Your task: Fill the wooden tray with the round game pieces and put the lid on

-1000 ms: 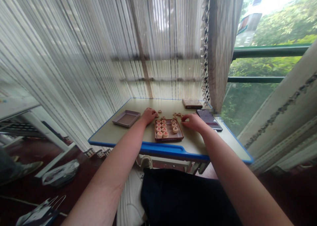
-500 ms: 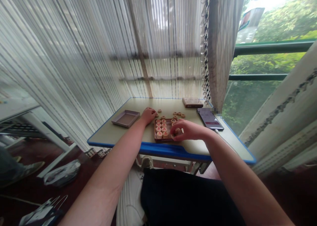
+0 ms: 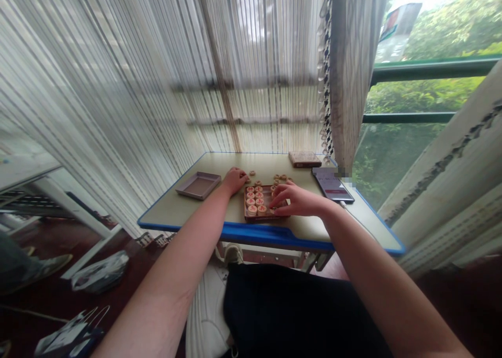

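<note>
A dark red box (image 3: 266,220) near the table's front edge holds round wooden pieces with red characters, in rows on its left side. My right hand (image 3: 286,199) reaches over the box's right side, thumb and fingers bent around something I cannot make out. Farther left, my left hand (image 3: 235,180) rests on the table with its fingers curled at a small round piece (image 3: 247,180). Close by lie two loose pieces, one behind (image 3: 252,173) and one just behind the box (image 3: 258,183). Several more pieces (image 3: 283,177) lie beyond the box.
An empty shallow tray (image 3: 199,185) is at the table's left. A flat patterned box (image 3: 305,159) sits at the back right, and a phone (image 3: 333,185) with a cable lies at the right. Plastic bags (image 3: 100,272) are on the floor; a person's leg shows at far left.
My right hand has shifted slightly and its fingers have moved over the box's right side. The left hand stays in place; the view has tilted a little.
</note>
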A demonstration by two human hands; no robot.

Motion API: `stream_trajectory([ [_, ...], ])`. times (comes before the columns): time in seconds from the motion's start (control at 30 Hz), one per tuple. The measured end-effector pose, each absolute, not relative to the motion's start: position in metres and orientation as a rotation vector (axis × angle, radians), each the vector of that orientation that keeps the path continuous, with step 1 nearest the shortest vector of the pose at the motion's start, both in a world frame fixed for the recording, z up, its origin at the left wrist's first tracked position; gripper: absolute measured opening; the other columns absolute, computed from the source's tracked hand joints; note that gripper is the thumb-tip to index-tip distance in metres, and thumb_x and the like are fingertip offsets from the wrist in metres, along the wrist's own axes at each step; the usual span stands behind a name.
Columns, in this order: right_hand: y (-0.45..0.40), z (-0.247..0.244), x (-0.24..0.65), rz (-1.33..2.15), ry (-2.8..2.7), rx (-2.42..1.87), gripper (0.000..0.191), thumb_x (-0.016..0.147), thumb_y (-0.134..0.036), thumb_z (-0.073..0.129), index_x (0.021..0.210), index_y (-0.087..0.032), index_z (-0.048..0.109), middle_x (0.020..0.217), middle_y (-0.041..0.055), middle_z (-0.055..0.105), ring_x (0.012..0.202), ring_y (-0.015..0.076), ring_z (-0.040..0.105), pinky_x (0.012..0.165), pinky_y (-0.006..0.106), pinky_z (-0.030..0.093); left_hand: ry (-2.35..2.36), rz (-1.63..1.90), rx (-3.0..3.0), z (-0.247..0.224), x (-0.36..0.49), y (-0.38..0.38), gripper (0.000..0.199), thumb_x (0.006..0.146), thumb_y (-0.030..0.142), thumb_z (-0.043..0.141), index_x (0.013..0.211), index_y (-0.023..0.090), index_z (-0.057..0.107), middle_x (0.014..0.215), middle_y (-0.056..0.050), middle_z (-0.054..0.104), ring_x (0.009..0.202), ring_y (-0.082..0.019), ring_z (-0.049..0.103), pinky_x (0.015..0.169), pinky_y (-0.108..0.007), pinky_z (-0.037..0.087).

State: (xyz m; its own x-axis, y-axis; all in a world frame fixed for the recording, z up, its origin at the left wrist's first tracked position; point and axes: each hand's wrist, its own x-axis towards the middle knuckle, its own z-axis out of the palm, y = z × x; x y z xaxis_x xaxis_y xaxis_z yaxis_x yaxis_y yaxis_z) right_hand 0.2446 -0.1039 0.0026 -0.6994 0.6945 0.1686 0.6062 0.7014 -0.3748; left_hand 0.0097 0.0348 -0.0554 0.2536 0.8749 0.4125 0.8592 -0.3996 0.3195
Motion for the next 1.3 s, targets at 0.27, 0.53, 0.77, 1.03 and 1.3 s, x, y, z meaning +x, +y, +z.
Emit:
stream_trajectory([
  [0.27,-0.105,0.003,0.245,0.413,-2.625,-0.996,0.017,0.077,-0.032,0.06,0.087,-0.028,0.073,0.093,0.0041,0.059,0.091,0.0192,0.047,0.092,0.037,0.031,1.684,0.838,2.452,-0.054,0.01,0.031,0.025,0.077,0.03,0.05,0.083,0.016,0.07,0.086,-0.008,0.06,0.095,-0.02,0.054,0.087,-0.031,0.043],
  [0.53,-0.107,0.006,0.245,0.33,-2.582,-0.996,0.016,0.075,-0.027,0.059,0.078,-0.028,0.074,0.101,0.003,0.061,0.098,0.0229,0.042,0.091,0.039,0.032,1.699,0.848,2.455,-0.055,0.009,0.032,0.025,0.077,0.031,0.051,0.084,0.016,0.07,0.089,-0.008,0.059,0.094,-0.019,0.054,0.086,-0.03,0.043],
  [0.77,-0.107,0.005,0.247,0.321,-2.625,-1.025,0.014,0.073,-0.034,0.061,0.073,-0.029,0.075,0.099,0.0025,0.063,0.096,0.0246,0.041,0.089,0.041,0.034,1.683,0.821,2.462,-0.054,0.009,0.034,0.026,0.077,0.03,0.05,0.084,0.015,0.07,0.086,-0.008,0.062,0.094,-0.019,0.054,0.087,-0.03,0.043],
  [1.03,-0.108,0.008,0.252,0.341,-2.574,-1.136,0.012,0.07,-0.033,0.064,0.068,-0.027,0.074,0.097,0.0042,0.063,0.096,0.0249,0.041,0.089,0.04,0.034,1.691,0.815,2.454,-0.055,0.009,0.035,0.025,0.077,0.03,0.05,0.084,0.015,0.07,0.086,-0.008,0.061,0.095,-0.019,0.054,0.087,-0.03,0.042],
  [1.3,-0.108,0.011,0.255,0.363,-2.553,-1.058,0.015,0.073,-0.027,0.059,0.074,-0.025,0.074,0.095,0.0053,0.062,0.098,0.0233,0.043,0.093,0.04,0.032,1.694,0.839,2.441,-0.054,0.01,0.033,0.025,0.077,0.03,0.05,0.084,0.015,0.07,0.089,-0.009,0.06,0.096,-0.019,0.053,0.087,-0.029,0.042],
])
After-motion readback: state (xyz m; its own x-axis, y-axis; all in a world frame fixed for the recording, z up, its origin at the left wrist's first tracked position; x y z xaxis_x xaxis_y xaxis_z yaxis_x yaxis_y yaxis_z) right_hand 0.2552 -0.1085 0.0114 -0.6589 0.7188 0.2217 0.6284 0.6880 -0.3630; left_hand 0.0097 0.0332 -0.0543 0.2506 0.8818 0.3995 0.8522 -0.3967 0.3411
